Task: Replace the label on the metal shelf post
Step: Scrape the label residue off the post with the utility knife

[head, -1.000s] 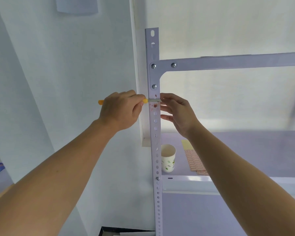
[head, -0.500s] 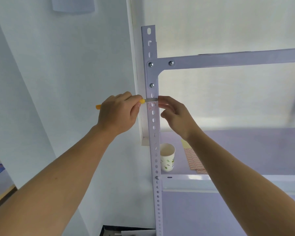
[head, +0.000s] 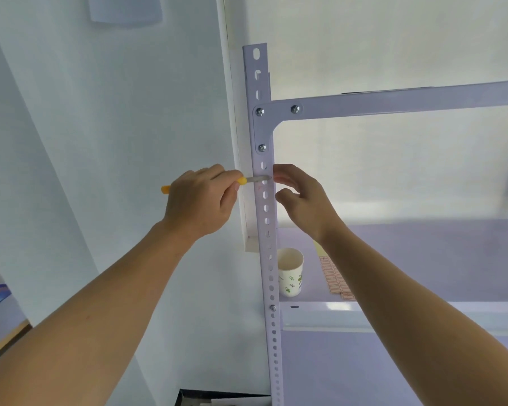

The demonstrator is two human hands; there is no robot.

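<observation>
Blade (head: 257, 179) of a yellow-handled scraper lies flat across the post (head: 265, 218), gripped in the left hand (head: 200, 200). The right hand (head: 302, 197) curls at the post's edge, and I cannot tell whether it pinches anything. Only a faint label trace (head: 259, 188) seems left, so keep strokes shallow and short. Fresh labels (head: 333, 278) wait on the shelf beyond, beside a cup (head: 290, 272).

1 cup (head: 290, 272) on shelf (head: 393, 313), right of post (head: 273, 332) (sticker sheet (head: 333, 273) further right).

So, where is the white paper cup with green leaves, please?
In the head view, the paper cup stands on the white shelf, just right of the perforated metal post.
</observation>
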